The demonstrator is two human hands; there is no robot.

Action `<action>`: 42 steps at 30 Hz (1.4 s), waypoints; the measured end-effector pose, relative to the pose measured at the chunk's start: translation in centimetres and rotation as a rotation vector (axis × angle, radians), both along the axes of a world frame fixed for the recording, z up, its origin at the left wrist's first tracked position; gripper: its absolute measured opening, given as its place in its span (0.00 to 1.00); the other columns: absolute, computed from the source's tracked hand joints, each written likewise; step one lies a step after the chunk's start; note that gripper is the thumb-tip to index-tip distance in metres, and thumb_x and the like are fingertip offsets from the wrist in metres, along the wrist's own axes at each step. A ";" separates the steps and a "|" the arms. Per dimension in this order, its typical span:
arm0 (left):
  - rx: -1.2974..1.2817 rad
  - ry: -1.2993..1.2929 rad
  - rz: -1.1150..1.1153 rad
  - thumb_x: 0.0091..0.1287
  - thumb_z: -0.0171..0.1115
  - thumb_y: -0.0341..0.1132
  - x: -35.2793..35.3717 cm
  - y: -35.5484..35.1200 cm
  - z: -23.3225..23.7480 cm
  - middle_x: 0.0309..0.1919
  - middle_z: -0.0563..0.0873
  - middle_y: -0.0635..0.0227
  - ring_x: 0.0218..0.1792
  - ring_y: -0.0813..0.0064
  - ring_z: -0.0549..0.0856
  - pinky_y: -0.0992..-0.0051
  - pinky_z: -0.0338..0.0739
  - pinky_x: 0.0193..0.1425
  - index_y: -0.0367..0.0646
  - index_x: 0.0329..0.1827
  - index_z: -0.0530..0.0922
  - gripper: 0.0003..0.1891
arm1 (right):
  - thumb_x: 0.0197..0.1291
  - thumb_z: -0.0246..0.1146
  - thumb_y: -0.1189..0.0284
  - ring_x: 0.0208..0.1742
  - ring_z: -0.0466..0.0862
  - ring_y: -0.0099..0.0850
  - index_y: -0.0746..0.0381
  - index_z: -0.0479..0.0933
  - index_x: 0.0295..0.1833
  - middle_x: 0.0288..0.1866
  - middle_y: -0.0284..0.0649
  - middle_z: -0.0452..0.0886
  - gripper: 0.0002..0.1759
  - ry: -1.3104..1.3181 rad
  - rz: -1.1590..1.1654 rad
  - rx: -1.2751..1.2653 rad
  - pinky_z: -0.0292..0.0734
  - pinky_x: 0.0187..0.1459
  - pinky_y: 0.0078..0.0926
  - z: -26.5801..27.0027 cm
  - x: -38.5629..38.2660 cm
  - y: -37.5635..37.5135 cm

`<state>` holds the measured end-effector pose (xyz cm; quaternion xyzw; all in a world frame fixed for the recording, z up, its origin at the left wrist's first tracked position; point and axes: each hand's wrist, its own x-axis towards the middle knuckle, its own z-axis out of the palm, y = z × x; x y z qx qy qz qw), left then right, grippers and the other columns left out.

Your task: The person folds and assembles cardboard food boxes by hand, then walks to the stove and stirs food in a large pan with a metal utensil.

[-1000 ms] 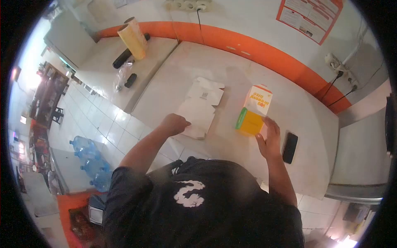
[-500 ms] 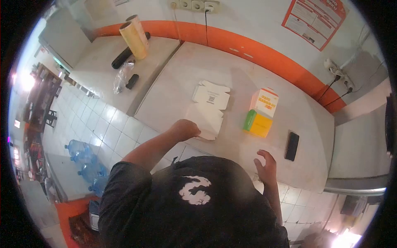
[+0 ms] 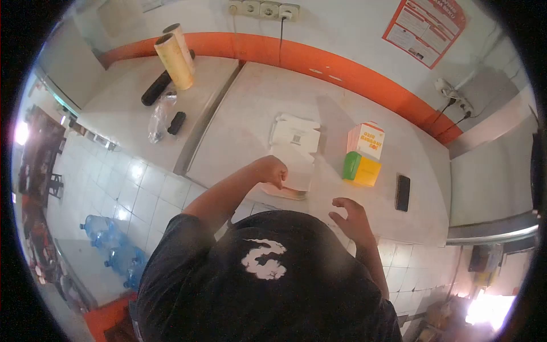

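On the table [image 3: 245, 108], the flat white carton [image 3: 295, 157] lies w/ its long axis running near-to-far, mostly fwd & R of the L hand [image 3: 272, 169]. L hand's nearer, curled over the carton's near L side, can't tell if it's pinching; R hand [image 3: 354, 221], thumb & fingers apart, holds nothing, R of the near end.

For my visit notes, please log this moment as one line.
left hand: curled over white cardboard | right hand: open, empty | printed carton, phone: untouched
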<state>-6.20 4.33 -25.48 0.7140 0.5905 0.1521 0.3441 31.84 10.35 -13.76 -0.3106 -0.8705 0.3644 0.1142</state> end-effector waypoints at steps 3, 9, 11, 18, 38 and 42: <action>0.031 -0.079 -0.059 0.49 0.86 0.47 -0.8 -0.3 -1.4 0.37 0.94 0.62 0.42 0.61 0.93 0.63 0.86 0.48 0.46 0.40 0.91 0.20 | 0.63 0.77 0.61 0.60 0.89 0.48 0.65 0.83 0.61 0.58 0.50 0.89 0.26 -0.044 -0.017 -0.034 0.82 0.65 0.44 -0.9 -0.5 -1.2; 0.084 -0.079 -0.027 0.62 0.76 0.43 -1.5 0.1 -1.2 0.38 0.94 0.62 0.43 0.56 0.92 0.59 0.85 0.51 0.44 0.42 0.90 0.13 | 0.64 0.76 0.58 0.61 0.88 0.48 0.65 0.84 0.61 0.57 0.52 0.89 0.27 -0.106 -0.039 -0.147 0.82 0.65 0.43 -2.0 -0.4 -3.7; 0.293 0.005 0.113 0.67 0.72 0.42 -1.1 0.2 0.6 0.37 0.93 0.63 0.43 0.55 0.92 0.57 0.83 0.53 0.45 0.45 0.90 0.11 | 0.65 0.75 0.58 0.63 0.87 0.49 0.64 0.83 0.63 0.59 0.52 0.88 0.27 -0.119 -0.079 -0.086 0.80 0.68 0.45 -1.9 -0.6 -4.3; 0.446 0.285 -0.017 0.63 0.78 0.51 2.4 -2.4 12.7 0.50 0.89 0.65 0.56 0.57 0.87 0.51 0.81 0.59 0.51 0.58 0.86 0.24 | 0.67 0.72 0.59 0.70 0.81 0.54 0.63 0.80 0.69 0.67 0.53 0.84 0.29 0.026 -0.123 0.168 0.72 0.74 0.50 1.5 -5.0 -3.5; 0.682 -0.103 0.213 0.74 0.60 0.28 0.4 -3.8 15.4 0.41 0.87 0.53 0.45 0.47 0.86 0.53 0.81 0.48 0.37 0.49 0.81 0.06 | 0.67 0.74 0.55 0.79 0.71 0.59 0.69 0.68 0.78 0.78 0.60 0.73 0.43 0.031 -0.162 0.484 0.65 0.79 0.57 2.1 -8.2 -4.0; 0.483 -0.406 0.108 0.75 0.59 0.27 1.8 -6.3 22.3 0.39 0.84 0.53 0.43 0.51 0.85 0.59 0.79 0.46 0.36 0.47 0.79 0.04 | 0.61 0.78 0.51 0.83 0.64 0.63 0.73 0.59 0.82 0.84 0.65 0.63 0.56 0.070 -0.156 0.570 0.59 0.81 0.60 3.2 -10.1 -3.9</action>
